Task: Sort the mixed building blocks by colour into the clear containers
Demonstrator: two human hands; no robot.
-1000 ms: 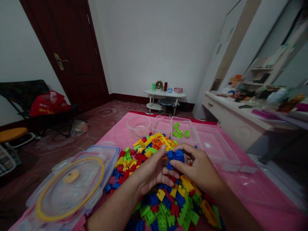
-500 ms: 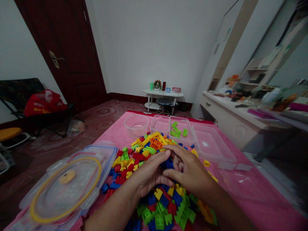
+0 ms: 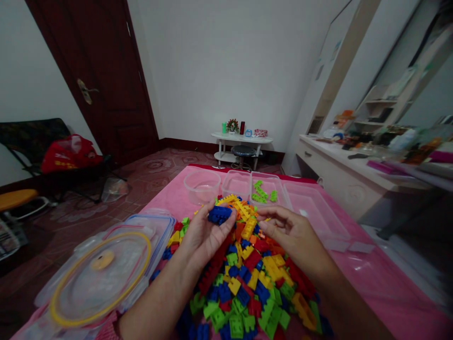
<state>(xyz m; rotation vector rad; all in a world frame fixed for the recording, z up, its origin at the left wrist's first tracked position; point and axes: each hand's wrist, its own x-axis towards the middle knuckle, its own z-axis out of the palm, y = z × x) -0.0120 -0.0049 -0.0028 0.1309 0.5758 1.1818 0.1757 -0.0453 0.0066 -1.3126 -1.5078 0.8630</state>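
Observation:
Between the thumb and fingers of my left hand point(image 3: 203, 241) is a blue toy building brick point(image 3: 220, 215), raised above the pile. It may be several bricks joined; the fingers cover part of it. My right hand point(image 3: 292, 236) hovers over the right side of the heap, fingers bent and apart from the thumb, with nothing visibly held. Beneath both hands spreads a large pile of plastic building bricks point(image 3: 244, 274) in red, yellow, green, blue and orange. Behind the pile, a clear rectangular container point(image 3: 285, 200) holds several light-green bricks point(image 3: 260, 191).
At the back of the pink-covered table point(image 3: 170, 193) stand a round clear tub point(image 3: 201, 186) and another clear box point(image 3: 236, 182). A clear tray point(image 3: 318, 212) lies at right. Stacked lids point(image 3: 102, 278), one with a yellow ring, lie at left. A cluttered dresser point(image 3: 332, 165) stands beyond.
My hands have moved apart. The left moved left and up with the blue brick, now in plain sight; the right shifted right, uncovering the middle of the pile.

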